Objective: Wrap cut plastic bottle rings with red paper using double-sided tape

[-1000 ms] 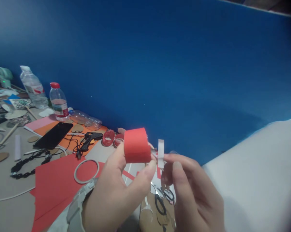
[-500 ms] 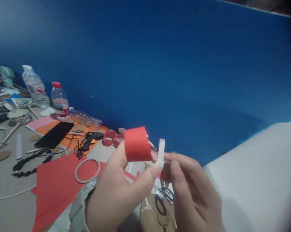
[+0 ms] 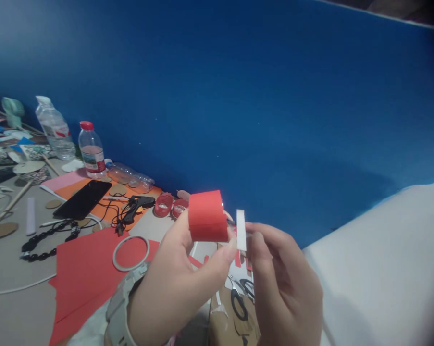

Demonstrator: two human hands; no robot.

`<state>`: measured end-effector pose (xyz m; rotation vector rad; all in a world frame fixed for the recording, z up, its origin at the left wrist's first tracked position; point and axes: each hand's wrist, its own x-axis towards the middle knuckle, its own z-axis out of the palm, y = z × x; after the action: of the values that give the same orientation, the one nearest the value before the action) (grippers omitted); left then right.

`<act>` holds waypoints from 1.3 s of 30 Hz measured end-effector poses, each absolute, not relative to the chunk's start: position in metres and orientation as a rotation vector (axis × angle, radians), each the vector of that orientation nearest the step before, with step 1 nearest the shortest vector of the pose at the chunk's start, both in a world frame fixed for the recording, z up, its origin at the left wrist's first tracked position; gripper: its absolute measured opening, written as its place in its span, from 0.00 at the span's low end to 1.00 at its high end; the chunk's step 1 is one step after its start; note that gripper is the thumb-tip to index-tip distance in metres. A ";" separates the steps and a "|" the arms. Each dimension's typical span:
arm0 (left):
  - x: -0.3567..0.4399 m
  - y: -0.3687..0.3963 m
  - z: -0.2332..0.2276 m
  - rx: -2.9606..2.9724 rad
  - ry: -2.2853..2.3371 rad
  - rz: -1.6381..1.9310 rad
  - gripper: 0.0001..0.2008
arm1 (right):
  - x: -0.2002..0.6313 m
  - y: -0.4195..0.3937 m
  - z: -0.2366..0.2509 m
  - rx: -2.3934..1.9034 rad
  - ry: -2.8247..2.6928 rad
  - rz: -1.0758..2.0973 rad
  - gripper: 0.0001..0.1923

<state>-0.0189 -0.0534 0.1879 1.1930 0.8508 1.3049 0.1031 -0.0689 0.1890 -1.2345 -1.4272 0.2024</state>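
Note:
My left hand [image 3: 177, 283] grips a red paper ring [image 3: 206, 216] between thumb and fingers, raised in front of a blue wall. Just to its right, my right hand [image 3: 285, 288] pinches a narrow white strip [image 3: 241, 229] that stands upright next to the ring's edge. A grey watch [image 3: 120, 307] sits on my left wrist. Below the hands lie black-handled scissors [image 3: 240, 295] on brown cardboard.
Red paper sheets [image 3: 83, 269] lie on the table with a grey ring [image 3: 130, 253] on top. Further left are a black phone [image 3: 82, 199], a black glue gun [image 3: 135, 205], black beads [image 3: 47, 236], two water bottles [image 3: 90, 150] and two small red rings [image 3: 162, 205]. A white surface [image 3: 382, 269] fills the right.
My right hand has drawn in closer to the ring with the white strip. The view has shifted slightly; the red ring stays held in the left hand.

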 end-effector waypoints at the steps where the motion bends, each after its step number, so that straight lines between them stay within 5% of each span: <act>1: -0.019 -0.053 0.187 1.204 0.858 1.308 0.08 | 0.103 -0.069 0.189 -1.248 -1.411 0.207 0.07; 11: -0.016 -0.057 0.189 1.560 0.918 1.264 0.03 | 0.103 -0.072 0.195 -1.295 -1.236 0.374 0.10; 21: -0.019 -0.054 0.186 1.420 0.785 1.094 0.15 | 0.104 -0.078 0.197 -1.116 -1.191 0.366 0.11; 27: -0.016 -0.052 0.182 1.314 0.695 1.095 0.15 | 0.102 -0.079 0.196 -1.114 -1.161 0.556 0.11; 39: -0.016 -0.053 0.186 1.442 0.827 1.101 0.16 | 0.099 -0.077 0.197 -1.207 -1.208 0.455 0.12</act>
<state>-0.0162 -0.0529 0.1858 1.4417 0.8266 1.1009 0.0987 -0.0773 0.1969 -1.2071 -1.2079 0.4545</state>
